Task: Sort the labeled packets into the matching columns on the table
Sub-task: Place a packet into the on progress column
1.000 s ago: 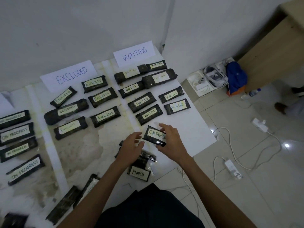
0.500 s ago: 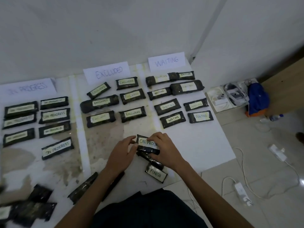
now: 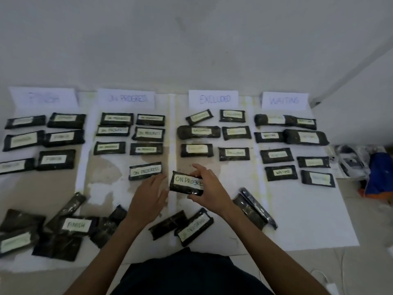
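Just right of the ON PROGRESS column, at its near end, the right hand pinches an ON PROGRESS packet while the left hand, fingers loosely open, holds nothing; best carried left, label up, and laid beside the lone nearest packet.

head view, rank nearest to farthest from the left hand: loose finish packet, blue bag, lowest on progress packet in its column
From the left hand:
1. lowest ON PROGRESS packet, just ahead of it.
2. loose FINISH packet, near left.
3. blue bag, far right.
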The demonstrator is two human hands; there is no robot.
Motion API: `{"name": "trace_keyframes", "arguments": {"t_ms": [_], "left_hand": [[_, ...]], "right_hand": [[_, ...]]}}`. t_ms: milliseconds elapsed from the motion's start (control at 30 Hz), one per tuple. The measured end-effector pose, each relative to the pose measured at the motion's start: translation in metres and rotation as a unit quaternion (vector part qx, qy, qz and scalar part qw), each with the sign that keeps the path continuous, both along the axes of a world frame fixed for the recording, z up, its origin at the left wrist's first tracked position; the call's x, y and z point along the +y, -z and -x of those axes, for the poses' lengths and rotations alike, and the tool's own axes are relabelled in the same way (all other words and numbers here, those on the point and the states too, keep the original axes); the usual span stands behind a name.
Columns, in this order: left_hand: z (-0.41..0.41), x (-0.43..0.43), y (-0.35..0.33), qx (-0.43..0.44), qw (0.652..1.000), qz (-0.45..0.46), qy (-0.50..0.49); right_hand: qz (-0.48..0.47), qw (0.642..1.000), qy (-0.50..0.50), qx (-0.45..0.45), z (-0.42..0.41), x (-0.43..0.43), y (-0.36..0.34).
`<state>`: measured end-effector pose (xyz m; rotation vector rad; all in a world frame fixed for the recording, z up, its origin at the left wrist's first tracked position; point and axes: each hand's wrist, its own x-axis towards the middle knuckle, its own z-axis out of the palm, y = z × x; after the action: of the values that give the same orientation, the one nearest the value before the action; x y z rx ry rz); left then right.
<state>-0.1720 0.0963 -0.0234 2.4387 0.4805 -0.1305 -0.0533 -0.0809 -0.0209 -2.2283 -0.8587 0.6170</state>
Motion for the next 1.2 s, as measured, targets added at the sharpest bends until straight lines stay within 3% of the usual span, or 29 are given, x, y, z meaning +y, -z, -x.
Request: {"name": "trace_keyframes", "arguments": {"t_ms": [667,1200], "left_hand": [[0.074,0.190,0.036,0.050,0.996,-0.042,-0.068],[0.092,0.232,0.053,0.073,0.994,0.012,-0.082]], "right_hand": [[-0.038,0.996,-0.050,0.058,0.053,0.208,0.040],[0.010,0.991,-0.126,0.032,0.051,0.277,0.075]]}}
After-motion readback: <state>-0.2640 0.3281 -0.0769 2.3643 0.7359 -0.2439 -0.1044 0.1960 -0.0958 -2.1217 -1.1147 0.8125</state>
